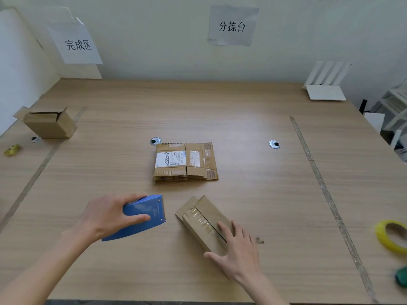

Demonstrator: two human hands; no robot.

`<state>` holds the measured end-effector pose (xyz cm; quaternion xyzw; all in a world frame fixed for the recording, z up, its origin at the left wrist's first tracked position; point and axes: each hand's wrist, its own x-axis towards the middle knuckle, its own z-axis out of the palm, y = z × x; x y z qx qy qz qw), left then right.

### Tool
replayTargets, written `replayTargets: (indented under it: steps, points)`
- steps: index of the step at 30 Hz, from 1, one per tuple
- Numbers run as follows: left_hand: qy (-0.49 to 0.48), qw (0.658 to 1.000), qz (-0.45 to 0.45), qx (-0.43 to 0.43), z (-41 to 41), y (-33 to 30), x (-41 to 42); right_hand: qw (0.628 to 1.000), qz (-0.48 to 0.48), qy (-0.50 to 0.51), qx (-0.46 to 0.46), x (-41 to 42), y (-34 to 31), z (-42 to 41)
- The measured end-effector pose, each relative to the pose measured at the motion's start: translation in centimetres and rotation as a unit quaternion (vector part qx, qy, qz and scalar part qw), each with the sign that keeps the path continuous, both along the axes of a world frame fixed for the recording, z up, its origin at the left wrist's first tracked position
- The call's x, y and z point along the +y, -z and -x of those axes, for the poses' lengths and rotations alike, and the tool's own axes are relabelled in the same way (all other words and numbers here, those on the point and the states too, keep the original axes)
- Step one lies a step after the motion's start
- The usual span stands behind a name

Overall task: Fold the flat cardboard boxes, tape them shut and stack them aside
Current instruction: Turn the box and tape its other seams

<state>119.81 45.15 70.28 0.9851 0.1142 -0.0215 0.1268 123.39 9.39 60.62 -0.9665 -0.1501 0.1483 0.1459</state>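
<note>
Box (pixel 207 223) seam taped; right hand (pixel 236 252) flat on it, fingers straight. Left hand (pixel 110 214) grips dispenser (pixel 141 219). One box (pixel 49 125) set aside, unsealed; flat stack (pixel 185 162) remains on counter (pixel 242 111).

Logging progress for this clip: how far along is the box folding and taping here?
Done: one folded box stands at the far left below the wall sign, though its top flap looks partly open. In hand: the left hand grips the blue tape dispenser while the right hand presses on a small box with tape along its seam. Left: the flat stack mid-table.
</note>
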Motion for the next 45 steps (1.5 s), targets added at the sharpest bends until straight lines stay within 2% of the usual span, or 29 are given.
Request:
replayTargets:
  steps: [3, 5, 15, 22, 24, 26, 28, 30, 32, 35, 38, 45]
  points:
    - [0.007, 1.0, 0.016, -0.008, 0.0, 0.1, -0.4, 0.997, -0.001, -0.066, 0.039, -0.9, 0.2, 0.3]
    - [0.011, 1.0, 0.023, -0.014, 0.0, 0.0, -0.7, 0.996, 0.003, -0.073, 0.042, -1.0, 0.3, 0.8]
    - [0.038, 0.998, 0.048, -0.017, 0.7, -0.1, -1.5, 0.997, 0.0, 0.077, -0.008, 4.7, 1.3, 2.2]
    - [0.046, 0.998, 0.048, -0.014, 0.8, -0.7, -1.9, 0.996, 0.015, 0.08, -0.021, 5.4, 0.8, 1.2]
    - [0.047, 0.997, 0.052, -0.011, 0.7, -1.1, -2.3, 0.995, -0.028, 0.084, -0.052, 4.6, -0.1, 0.8]
    - [0.051, 0.997, 0.058, -0.008, 0.5, -1.5, -2.7, 0.984, -0.136, 0.084, -0.076, 4.2, -1.1, 0.0]
    - [0.06, 0.996, 0.069, -0.009, 0.3, -2.0, -3.3, 0.96, -0.268, 0.078, -0.035, 4.5, -2.4, -0.9]
    - [0.072, 0.994, 0.081, -0.009, 0.0, -2.6, -4.2, 0.919, -0.373, 0.084, 0.092, 5.2, -4.0, -1.7]
    - [0.084, 0.992, 0.093, -0.017, -0.4, -3.4, -5.4, 0.865, -0.437, 0.093, 0.228, 6.0, -5.5, -2.4]
    - [0.105, 0.987, 0.119, -0.031, -1.0, -4.4, -7.6, 0.788, -0.483, 0.093, 0.369, 6.5, -6.9, -3.0]
    - [0.132, 0.98, 0.141, -0.048, -1.2, -5.1, -9.4, 0.728, -0.515, 0.113, 0.439, 6.0, -7.9, -3.4]
    - [0.153, 0.971, 0.172, -0.071, -1.3, -6.1, -12.7, 0.644, -0.541, 0.141, 0.523, 2.3, -8.0, -4.4]
